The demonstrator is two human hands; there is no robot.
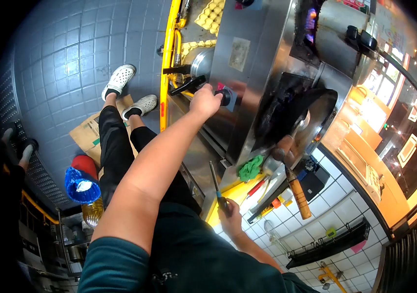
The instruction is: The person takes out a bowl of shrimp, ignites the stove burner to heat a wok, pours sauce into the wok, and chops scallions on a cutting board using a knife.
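My left hand [206, 101] reaches forward to the steel stove front [240, 34], its fingers closed round a black stove knob [226, 97]. Close beside it are a black handle [189, 86] and a shiny metal pot lid [202, 62] on the shelf below. My right hand [231, 219] is nearer my body, wrapped round the dark handle of what looks like a stick lighter [214, 178]. Its long metal tube points away from me, clear of the burners. A blackened wok [323, 102] sits on the stove, with a wooden handle [299, 195] sticking out towards the tiled wall.
A flame [311, 19] burns by a large pot [343, 22]. A green cloth [251, 168] and a red-handled tool [256, 188] lie near the yellow board [240, 195]. Yellow pipe [170, 53] edges the stove; egg trays [211, 17] are below. Cardboard [86, 134] and an oil bottle [92, 212] are on the floor.
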